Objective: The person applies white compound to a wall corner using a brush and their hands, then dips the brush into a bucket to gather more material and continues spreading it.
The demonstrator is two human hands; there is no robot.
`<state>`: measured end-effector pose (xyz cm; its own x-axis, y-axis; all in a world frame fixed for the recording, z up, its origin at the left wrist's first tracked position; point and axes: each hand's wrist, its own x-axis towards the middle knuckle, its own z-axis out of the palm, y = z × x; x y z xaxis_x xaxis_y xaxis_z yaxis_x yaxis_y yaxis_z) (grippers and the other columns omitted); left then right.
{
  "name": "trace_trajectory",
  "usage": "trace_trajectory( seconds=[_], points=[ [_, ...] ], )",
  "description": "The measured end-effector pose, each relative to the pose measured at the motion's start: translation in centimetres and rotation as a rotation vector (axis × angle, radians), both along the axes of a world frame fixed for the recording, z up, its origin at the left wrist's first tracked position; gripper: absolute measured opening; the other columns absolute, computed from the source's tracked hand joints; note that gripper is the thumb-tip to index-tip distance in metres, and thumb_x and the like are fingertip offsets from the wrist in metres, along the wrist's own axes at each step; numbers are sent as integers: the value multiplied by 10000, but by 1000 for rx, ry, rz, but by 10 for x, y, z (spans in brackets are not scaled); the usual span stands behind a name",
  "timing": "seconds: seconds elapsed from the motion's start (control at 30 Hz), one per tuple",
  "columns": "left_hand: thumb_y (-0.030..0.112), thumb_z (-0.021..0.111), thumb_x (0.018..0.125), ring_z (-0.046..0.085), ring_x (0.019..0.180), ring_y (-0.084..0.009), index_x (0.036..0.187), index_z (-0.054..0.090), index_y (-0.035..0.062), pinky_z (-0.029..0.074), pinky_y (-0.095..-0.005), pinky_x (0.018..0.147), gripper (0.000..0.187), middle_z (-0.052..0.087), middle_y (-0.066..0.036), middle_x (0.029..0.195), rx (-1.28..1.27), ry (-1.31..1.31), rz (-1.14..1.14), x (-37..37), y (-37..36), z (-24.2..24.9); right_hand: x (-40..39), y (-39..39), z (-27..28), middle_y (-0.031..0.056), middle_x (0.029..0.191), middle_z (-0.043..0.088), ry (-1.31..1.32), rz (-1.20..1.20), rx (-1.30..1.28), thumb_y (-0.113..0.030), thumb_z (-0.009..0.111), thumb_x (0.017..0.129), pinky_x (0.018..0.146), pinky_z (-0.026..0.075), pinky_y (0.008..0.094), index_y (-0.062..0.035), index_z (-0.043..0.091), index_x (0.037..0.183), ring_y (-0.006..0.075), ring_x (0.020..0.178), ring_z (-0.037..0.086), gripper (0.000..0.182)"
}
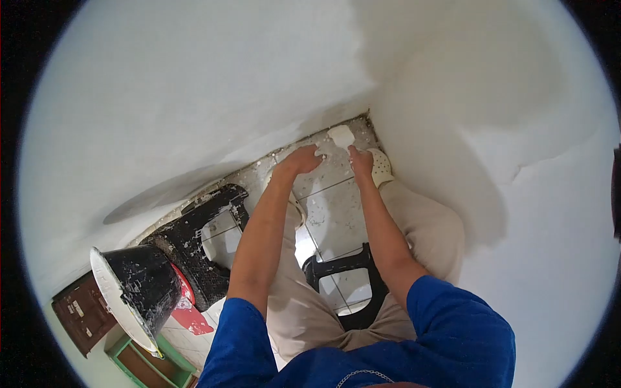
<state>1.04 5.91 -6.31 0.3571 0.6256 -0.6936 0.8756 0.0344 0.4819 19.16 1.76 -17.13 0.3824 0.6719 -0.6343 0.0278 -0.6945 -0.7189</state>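
Observation:
Low in the corner, my right hand (361,161) is closed round the handle of a scraper with a broad whitish blade (341,136). The blade is over the tiled floor (333,207), close to the foot of the wall. To its left, my left hand (306,160) hangs above the tiles with its fingers bent and thumb apart, and nothing shows in it. White specks are scattered over the floor below both hands.
White walls (213,84) meet at the corner ahead. A spattered black stool (194,239) stands at the left, by a black bucket (145,278) and a red object (192,317). Another black stool (349,262) is beneath me. Cream perforated shoes (381,165) are on my feet.

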Motion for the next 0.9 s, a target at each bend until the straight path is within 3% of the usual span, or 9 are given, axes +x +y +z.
trace_trajectory(
  seconds=[0.03, 0.13, 0.27, 0.53, 0.7, 0.77, 0.83, 0.9],
  points=[
    [438, 479, 820, 544, 999, -336, 1260, 379, -8, 410, -394, 851, 634, 515, -222, 1159, -37, 15, 36, 0, 3, 5, -4, -2, -10, 115, 556, 568, -34, 48, -16, -278, 601, 754, 516, 432, 351, 32, 586, 629, 212, 482, 542, 334],
    [407, 480, 821, 483, 1084, -340, 1218, 424, -19, 377, -393, 910, 585, 488, -222, 1190, -38, 34, 49, -6, 12, 1, -17, 2, -35, 35, 496, 470, -38, -50, -12, -238, 630, 749, 370, 292, 275, -30, 508, 548, 98, 391, 400, 314],
    [388, 481, 821, 453, 1125, -342, 1204, 440, -22, 359, -394, 940, 563, 478, -227, 1200, -26, 46, 43, -10, 18, -7, -22, 23, -58, 27, 526, 476, 70, -66, 45, -239, 628, 756, 366, 274, 269, -35, 523, 596, 99, 396, 384, 280],
    [394, 462, 827, 444, 1135, -340, 1225, 416, -23, 353, -388, 949, 578, 467, -224, 1213, -27, 21, 46, -3, 8, 7, -29, 22, 79, -17, 517, 448, 305, -219, 229, -249, 637, 745, 378, 267, 259, -68, 533, 600, 79, 401, 365, 254],
    [430, 461, 825, 419, 1163, -335, 1250, 386, -20, 335, -382, 968, 623, 445, -222, 1238, 24, 36, 0, -1, -4, 9, -18, 14, 136, 31, 500, 489, 266, -200, 249, -219, 598, 749, 419, 346, 301, -16, 553, 570, 123, 424, 442, 274],
    [489, 471, 817, 393, 1188, -339, 1286, 339, -18, 314, -382, 988, 702, 419, -222, 1266, -23, 30, 5, -4, -5, -5, -9, 14, 123, 63, 517, 521, 161, -139, 188, -237, 590, 741, 458, 378, 312, 9, 574, 598, 151, 454, 484, 285],
    [493, 456, 824, 396, 1186, -337, 1280, 341, -30, 313, -386, 988, 703, 417, -227, 1265, -12, 30, -9, -2, -5, 10, 0, 10, 79, 102, 539, 553, -24, -57, 89, -260, 582, 732, 503, 405, 328, 44, 591, 632, 188, 494, 531, 320],
    [495, 448, 827, 395, 1186, -336, 1280, 341, -30, 313, -387, 988, 701, 416, -226, 1266, -19, 22, -19, -5, -5, 10, 1, 4, 59, 36, 528, 492, 60, -29, 58, -246, 595, 751, 427, 326, 275, -15, 564, 618, 122, 439, 439, 268]
  ],
)
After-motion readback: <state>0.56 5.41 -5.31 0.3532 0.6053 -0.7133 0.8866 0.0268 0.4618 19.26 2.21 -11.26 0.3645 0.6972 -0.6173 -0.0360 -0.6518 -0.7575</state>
